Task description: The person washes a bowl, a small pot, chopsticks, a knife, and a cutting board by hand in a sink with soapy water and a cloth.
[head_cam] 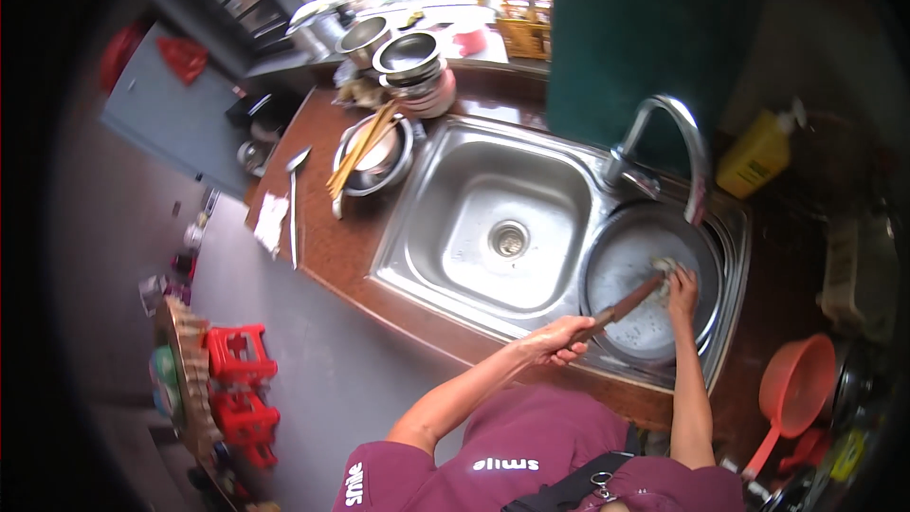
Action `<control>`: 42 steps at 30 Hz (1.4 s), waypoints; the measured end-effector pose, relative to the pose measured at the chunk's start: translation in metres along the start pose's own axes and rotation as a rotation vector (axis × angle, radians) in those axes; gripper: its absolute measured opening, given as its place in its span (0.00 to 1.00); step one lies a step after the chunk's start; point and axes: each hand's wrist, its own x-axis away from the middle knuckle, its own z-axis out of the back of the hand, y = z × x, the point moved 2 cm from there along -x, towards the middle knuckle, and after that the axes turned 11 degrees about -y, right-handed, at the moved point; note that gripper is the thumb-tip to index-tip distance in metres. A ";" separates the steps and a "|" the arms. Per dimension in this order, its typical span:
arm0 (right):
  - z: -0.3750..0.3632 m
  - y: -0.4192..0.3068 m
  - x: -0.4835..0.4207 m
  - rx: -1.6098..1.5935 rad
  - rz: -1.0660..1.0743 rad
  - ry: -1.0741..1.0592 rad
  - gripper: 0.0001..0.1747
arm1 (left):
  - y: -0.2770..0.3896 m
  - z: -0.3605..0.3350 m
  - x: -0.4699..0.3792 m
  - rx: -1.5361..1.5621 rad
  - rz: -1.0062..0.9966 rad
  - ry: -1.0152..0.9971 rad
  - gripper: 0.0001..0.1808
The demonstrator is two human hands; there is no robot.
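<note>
My left hand [561, 341] grips the handle of a long brown tool [636, 300], perhaps a knife or spatula; blur hides its exact kind. Its far end points to my right hand [681, 291], which presses a pale, crumpled cloth or scrubber [661, 267] against that end. Both are above a wide round metal basin [618, 263] set in the right bowl of the steel sink. A curved chrome faucet [665, 107] arches over the basin. To the left, the sink's square bowl [462, 227] shows its bare drain.
Stacked metal bowls [409, 53], chopsticks [362, 149] on a bowl and a long ladle [293, 206] lie left on the counter. A yellow pump bottle [755, 156] and an orange dipper [795, 384] are at right. Red stools [242, 355] stand on the floor.
</note>
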 end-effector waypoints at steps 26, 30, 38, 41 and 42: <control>-0.041 -0.053 0.061 0.418 -0.434 -0.322 0.21 | 0.096 0.094 0.252 -1.272 -1.016 1.361 0.20; -0.054 -0.051 0.067 0.456 -0.512 -0.306 0.21 | 0.123 0.147 0.306 -1.371 -0.860 1.775 0.18; -0.063 -0.036 0.068 0.604 -0.601 -0.338 0.25 | 0.163 0.217 0.298 -1.393 -0.461 1.985 0.19; -0.064 -0.037 0.067 0.510 -0.721 -0.388 0.25 | 0.165 0.227 0.290 -1.442 -0.451 2.013 0.22; -0.062 -0.041 0.067 0.529 -0.711 -0.413 0.25 | 0.166 0.227 0.288 -1.465 -0.430 2.010 0.24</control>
